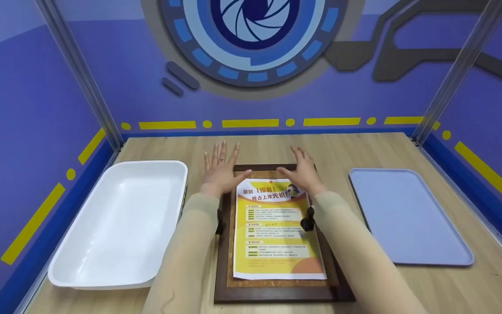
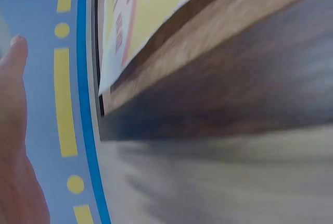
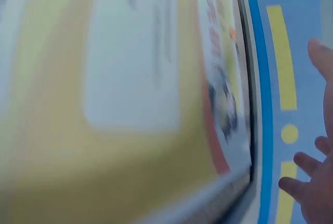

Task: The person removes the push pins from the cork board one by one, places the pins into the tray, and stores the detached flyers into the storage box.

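A channel is opening between the left hand (image 1: 220,178) and the right hand (image 1: 305,175), running down over the sheet (image 1: 277,237) between the forearms. A strip of table (image 1: 264,152) is lying beyond the frame (image 1: 277,295), with the back wall (image 1: 255,109) closing it off. Left forearm (image 1: 190,257) is covering much of the gap beside the white tub (image 1: 120,222), whose walls are standing raised. Right forearm (image 1: 357,250) is partly filling the lane toward the blue tray (image 1: 412,218); its low rim is obstructing little.

Yel/wht printed poster (image 1: 277,237), dk brn frame (image 1: 283,295), wht tub (image 1: 120,222)
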A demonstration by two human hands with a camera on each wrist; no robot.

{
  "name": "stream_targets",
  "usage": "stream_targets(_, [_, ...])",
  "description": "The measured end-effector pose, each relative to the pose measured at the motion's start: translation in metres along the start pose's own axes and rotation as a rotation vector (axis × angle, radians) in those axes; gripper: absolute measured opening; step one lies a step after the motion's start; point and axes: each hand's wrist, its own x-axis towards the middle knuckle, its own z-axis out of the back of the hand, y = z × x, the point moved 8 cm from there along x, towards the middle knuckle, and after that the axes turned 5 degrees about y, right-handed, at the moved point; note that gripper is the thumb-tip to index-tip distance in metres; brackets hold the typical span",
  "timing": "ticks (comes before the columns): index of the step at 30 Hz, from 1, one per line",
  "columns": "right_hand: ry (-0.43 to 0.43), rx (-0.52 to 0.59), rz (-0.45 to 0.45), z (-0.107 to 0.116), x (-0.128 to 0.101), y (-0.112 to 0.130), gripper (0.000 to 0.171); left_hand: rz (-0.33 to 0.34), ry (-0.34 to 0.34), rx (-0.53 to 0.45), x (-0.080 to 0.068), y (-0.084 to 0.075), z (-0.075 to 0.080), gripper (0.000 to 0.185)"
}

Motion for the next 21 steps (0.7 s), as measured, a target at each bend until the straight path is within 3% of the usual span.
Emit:
stream_targets(11, [0.012,0.115,-0.038,-0.042,-0.008,0.004,0.048,-0.112,0.071,0.016,-0.025,-0.037,-0.024,0.095])
stream_targets(15, [0.032,0.097,-0.030,-0.050,-0.008,0.002,0.037,-0.129,0.149,0.028,-0.035,-0.046,-0.037,0.097])
stream_targets(21, [0.067,0.075,-0.011,-0.055,-0.007,0.001,0.030,-0.121,0.322,0.021,-0.053,-0.055,-0.057,0.101])
